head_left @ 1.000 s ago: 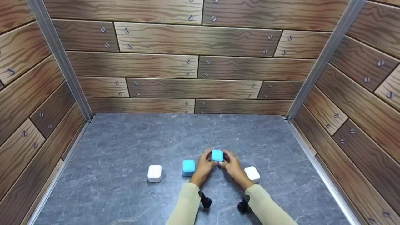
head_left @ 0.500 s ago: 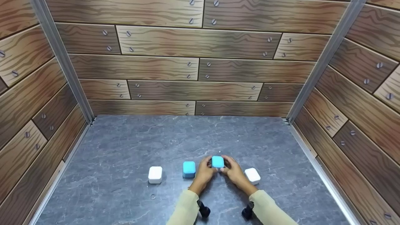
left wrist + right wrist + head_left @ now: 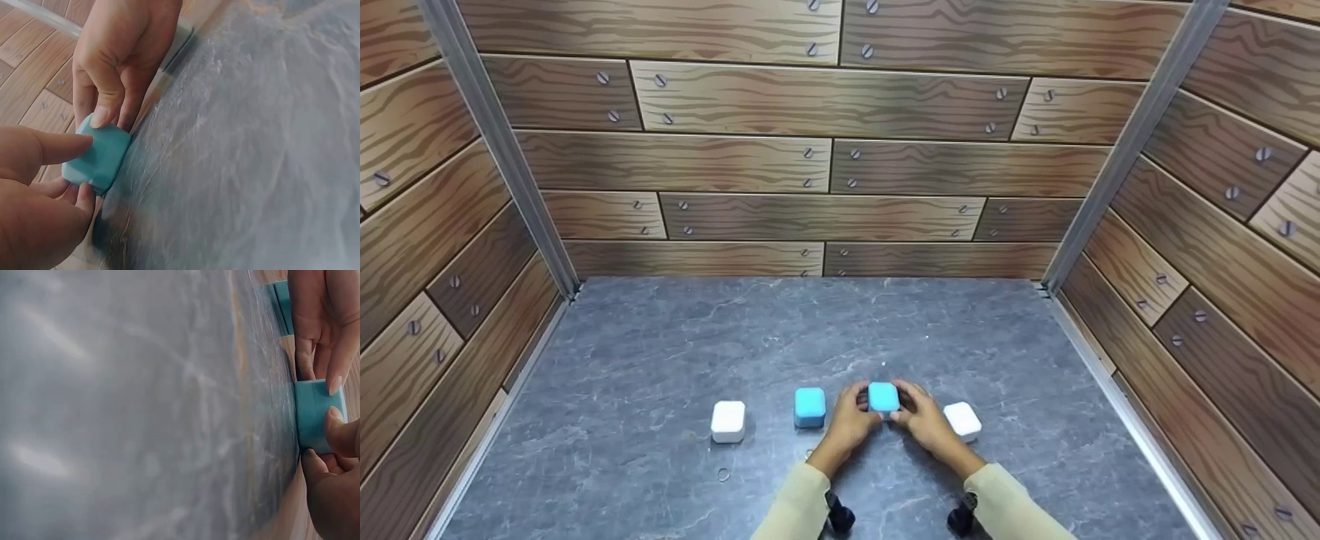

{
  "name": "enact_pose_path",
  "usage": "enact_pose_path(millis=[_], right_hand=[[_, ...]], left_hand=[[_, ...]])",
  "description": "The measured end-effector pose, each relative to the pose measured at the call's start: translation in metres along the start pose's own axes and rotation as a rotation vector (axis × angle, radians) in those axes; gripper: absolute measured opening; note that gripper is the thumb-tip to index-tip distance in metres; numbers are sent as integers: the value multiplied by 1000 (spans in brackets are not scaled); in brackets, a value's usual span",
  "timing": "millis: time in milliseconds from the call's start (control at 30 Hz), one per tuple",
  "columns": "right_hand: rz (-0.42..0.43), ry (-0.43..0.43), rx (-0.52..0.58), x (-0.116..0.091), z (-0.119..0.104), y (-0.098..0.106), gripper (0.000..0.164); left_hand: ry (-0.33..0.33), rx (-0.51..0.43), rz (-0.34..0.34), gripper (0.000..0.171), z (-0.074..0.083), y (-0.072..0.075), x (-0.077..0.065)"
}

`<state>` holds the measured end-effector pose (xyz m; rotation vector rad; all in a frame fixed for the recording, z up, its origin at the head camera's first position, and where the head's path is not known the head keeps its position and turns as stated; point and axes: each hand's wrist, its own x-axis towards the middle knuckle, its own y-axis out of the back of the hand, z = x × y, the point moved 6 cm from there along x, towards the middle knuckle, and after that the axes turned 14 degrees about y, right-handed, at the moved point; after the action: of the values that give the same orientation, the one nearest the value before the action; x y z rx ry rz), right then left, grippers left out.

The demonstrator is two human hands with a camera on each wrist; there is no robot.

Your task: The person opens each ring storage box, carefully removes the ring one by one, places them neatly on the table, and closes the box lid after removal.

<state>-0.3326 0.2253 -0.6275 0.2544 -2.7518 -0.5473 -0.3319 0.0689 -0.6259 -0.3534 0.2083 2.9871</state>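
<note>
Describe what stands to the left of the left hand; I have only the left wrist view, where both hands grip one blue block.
Observer: The head view shows a second blue block left of the left hand and the held blue block.
Operator: Go farther left.
Observer: A white block stands there, apart from the second blue block.
Operator: Now check nearer the person.
Observer: A small ring lies on the tabletop, just nearer than the white block.

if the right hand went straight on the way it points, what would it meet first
The blue block it pinches, then probably the left hand on the block's other side, though depth is hard to judge.
</note>
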Motion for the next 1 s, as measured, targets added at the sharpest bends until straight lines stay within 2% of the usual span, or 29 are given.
enact_pose_path(millis=[167,467,633,800,1000], right_hand=[[7,-2,-21,-6,1,0,57],[-20,4,40,-8,-4,0,57],[-21,-23,121,-6,-3,1,60],[-42,-65,209,-6,-3,1,69],[-88,-63,230,-8,0,-2,74]], left_hand=[[-16,46,-20,62,-3,-1,-4],[-36,87,-79,69,-4,-2,0],[-55,165,-78,74,-1,-3,3],[-73,194,-69,74,1,-3,5],[-86,218,-58,72,-3,-6,3]])
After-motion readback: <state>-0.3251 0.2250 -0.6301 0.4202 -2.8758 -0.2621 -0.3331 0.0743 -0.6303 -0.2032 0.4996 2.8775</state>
